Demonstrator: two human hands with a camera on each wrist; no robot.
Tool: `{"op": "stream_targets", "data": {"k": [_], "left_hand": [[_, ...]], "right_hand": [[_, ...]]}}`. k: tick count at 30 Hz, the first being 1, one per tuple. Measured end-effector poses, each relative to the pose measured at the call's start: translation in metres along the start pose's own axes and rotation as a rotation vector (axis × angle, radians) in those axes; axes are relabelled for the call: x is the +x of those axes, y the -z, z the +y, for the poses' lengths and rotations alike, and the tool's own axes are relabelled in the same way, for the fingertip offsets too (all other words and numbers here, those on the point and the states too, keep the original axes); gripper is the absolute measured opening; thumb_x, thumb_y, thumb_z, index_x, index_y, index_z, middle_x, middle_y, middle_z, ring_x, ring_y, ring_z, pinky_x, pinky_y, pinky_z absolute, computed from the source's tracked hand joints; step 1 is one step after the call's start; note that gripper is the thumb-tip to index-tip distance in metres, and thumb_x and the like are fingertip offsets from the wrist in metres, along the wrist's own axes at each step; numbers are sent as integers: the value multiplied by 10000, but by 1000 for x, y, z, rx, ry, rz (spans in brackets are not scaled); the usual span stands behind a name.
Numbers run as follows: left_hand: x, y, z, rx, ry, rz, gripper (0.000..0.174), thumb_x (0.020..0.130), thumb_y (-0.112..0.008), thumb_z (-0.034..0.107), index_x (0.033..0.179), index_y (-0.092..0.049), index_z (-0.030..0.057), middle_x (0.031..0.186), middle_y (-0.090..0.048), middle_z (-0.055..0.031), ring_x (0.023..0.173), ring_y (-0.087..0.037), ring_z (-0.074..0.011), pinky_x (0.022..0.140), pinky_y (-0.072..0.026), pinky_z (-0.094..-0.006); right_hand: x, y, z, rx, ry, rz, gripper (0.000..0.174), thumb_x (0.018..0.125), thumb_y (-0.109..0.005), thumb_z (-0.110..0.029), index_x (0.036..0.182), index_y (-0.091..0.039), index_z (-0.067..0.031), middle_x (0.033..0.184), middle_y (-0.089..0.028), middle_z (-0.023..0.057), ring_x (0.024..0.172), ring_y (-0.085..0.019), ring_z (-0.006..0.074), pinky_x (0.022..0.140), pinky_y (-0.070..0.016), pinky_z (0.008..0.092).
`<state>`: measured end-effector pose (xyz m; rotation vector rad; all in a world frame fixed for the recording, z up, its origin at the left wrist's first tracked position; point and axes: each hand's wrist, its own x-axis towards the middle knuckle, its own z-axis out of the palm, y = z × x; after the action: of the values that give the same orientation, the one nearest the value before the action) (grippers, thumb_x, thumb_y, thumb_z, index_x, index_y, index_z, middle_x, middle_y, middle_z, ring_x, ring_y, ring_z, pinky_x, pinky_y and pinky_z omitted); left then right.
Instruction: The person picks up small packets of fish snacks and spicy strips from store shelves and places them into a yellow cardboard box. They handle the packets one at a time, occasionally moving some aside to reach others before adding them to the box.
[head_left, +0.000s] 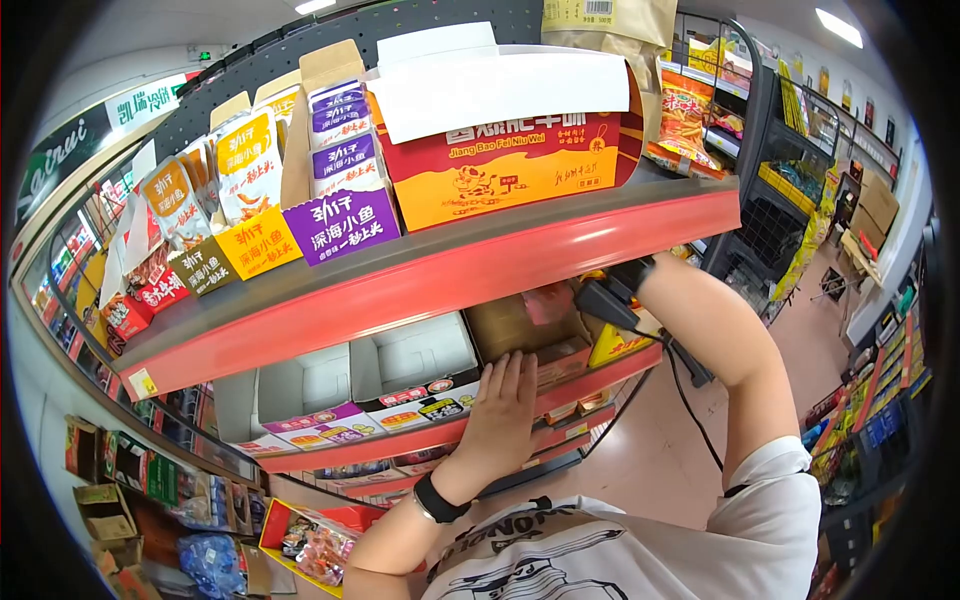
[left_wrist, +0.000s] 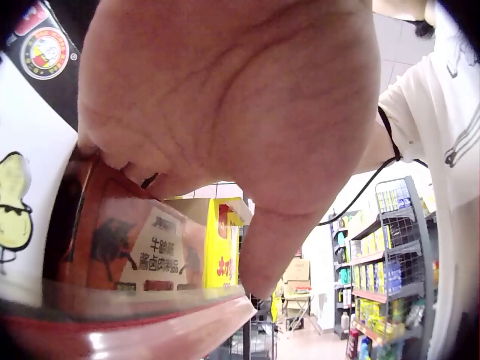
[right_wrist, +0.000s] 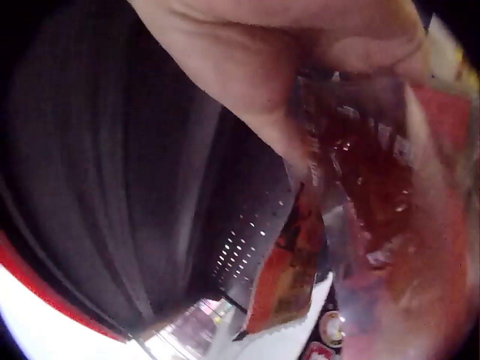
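My left hand lies flat with straight fingers against the front of a brown carton on the second shelf. The left wrist view shows my palm pressed on that carton, just above the red shelf lip. My right forearm reaches in under the upper shelf, and the hand is hidden there in the head view. A pinkish-red packet shows just past it. Up close, my right hand pinches a shiny red snack packet, which is blurred.
The upper shelf carries an orange-red display box, a purple box and yellow ones. White display boxes stand left of the carton. Black wire racks line the aisle to the right. A snack bin sits low left.
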<state>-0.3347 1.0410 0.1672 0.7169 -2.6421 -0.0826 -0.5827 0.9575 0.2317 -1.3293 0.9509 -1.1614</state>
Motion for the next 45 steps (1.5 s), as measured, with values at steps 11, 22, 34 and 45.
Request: {"op": "stream_targets", "data": {"k": [11,22,34,45], "left_hand": [[-50,39,-15,-2246,293,-188,651,853,-359,474,1332,-223,55,1263,-409,-126,1175,-382,-256,974,-290,-403],[-194,84,-34,-2014,697,1,677,835,-539,167,1345,-118,20,1254,-383,-151,1145,-421,-219,933,-360,-345],[-408,57,-97,-1830,1181,444,519,854,-528,225,1287,-291,67,1131,-515,-82,975,-549,-179,770,-465,-297],[-546,-2,-184,-1777,1598,630,424,837,-560,269,1186,-392,98,1043,-557,-40,901,-583,-164,751,-495,-347]], "right_hand": [[-81,-138,-37,256,-129,13,350,774,-620,-97,1078,-464,-17,953,-538,54,831,-561,148,648,-486,272],[-53,-285,48,323,-65,-444,450,774,-598,-27,1136,-332,-1,1008,-500,60,934,-493,101,808,-419,257],[4,-486,214,129,-296,-751,460,764,-651,-173,1094,-391,14,995,-525,76,922,-522,145,773,-451,280],[28,-619,346,118,-1172,-924,396,827,-543,-337,1117,-497,-70,1057,-538,111,862,-577,252,707,-481,414]]}}
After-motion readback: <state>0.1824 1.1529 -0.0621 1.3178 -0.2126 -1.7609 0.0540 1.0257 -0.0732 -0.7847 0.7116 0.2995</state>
